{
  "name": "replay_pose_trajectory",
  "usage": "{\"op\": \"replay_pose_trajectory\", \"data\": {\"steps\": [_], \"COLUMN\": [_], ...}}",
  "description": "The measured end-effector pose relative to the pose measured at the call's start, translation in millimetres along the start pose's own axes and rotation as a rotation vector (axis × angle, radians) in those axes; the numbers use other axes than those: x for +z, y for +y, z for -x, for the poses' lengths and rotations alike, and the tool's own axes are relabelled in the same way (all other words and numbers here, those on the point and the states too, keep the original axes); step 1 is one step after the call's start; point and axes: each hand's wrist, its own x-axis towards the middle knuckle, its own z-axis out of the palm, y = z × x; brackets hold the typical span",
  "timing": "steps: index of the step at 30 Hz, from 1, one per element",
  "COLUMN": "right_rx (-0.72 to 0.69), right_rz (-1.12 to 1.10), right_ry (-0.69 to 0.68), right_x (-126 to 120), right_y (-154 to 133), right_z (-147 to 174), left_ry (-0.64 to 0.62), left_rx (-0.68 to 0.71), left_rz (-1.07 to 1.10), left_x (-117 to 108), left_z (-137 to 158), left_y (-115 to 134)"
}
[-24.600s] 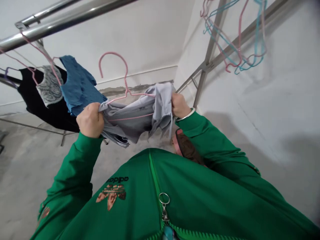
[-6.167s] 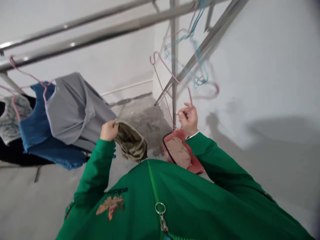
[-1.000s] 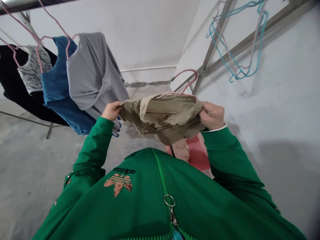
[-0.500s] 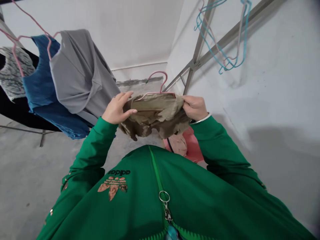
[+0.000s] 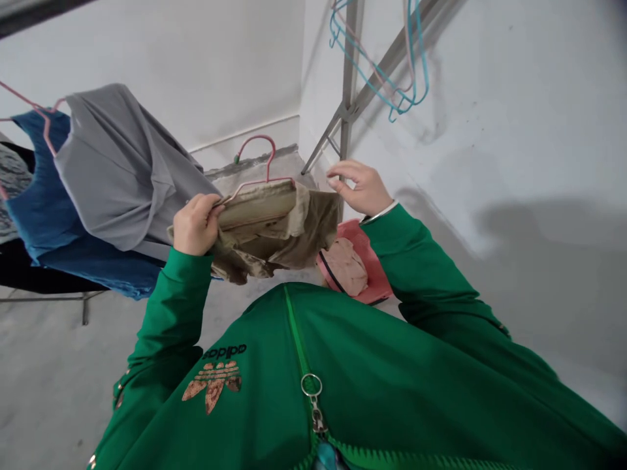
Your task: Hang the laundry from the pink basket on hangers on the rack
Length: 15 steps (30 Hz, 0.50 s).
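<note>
A khaki garment (image 5: 313,228) hangs in front of me on a pink wire hanger (image 5: 271,160), whose hook points up. At the garment's left upper corner, my left hand (image 5: 196,223) is closed around the fabric beside the hanger's end. My right hand (image 5: 365,188) is just off the right side, thumb and fingers curved and apart, with nothing visible between them. The fabric droops in folds under the hanger, and I cannot tell what kind of garment it is.
A grey garment (image 5: 117,163) and a blue one (image 5: 39,196) hang on pink hangers at left. Blue hangers (image 5: 421,72) hang by a metal rack frame (image 5: 349,91) near the right wall. Below, a pink container (image 5: 379,274) holds pale pink cloth (image 5: 345,261).
My left hand has closed on the garment's left corner. My right hand has let go of the right side and opened. Garment and hanger have shifted left in view.
</note>
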Motion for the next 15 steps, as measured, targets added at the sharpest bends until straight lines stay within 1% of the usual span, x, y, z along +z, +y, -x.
{"op": "replay_pose_trajectory", "data": {"steps": [2,4,6,8,10,11,13,15], "right_rx": [-0.005,-0.002,0.016,0.054,0.086,0.079,0.009,-0.086], "right_rz": [-0.009,-0.016,0.013,0.071,0.123,0.141,0.169,0.189], "right_ry": [0.056,0.016,-0.045,-0.095,-0.123,-0.126,-0.128,-0.183], "right_x": [3,13,26,35,36,33,26,19], "right_y": [-10,-20,-22,-14,1,8,21,27], "right_z": [-1,-2,-2,-1,1,2,4,7], "left_ry": [0.003,0.011,0.027,0.047,0.070,0.081,0.098,0.097], "left_rx": [0.008,0.017,0.037,0.058,0.067,0.069,0.071,0.067], "left_rz": [0.002,0.001,-0.016,-0.042,-0.060,-0.062,-0.050,-0.017], "left_x": [-2,-3,-4,-6,-9,-11,-15,-19], "left_z": [0,0,0,1,2,3,3,3], "left_y": [1,3,5,5,4,2,1,1]}}
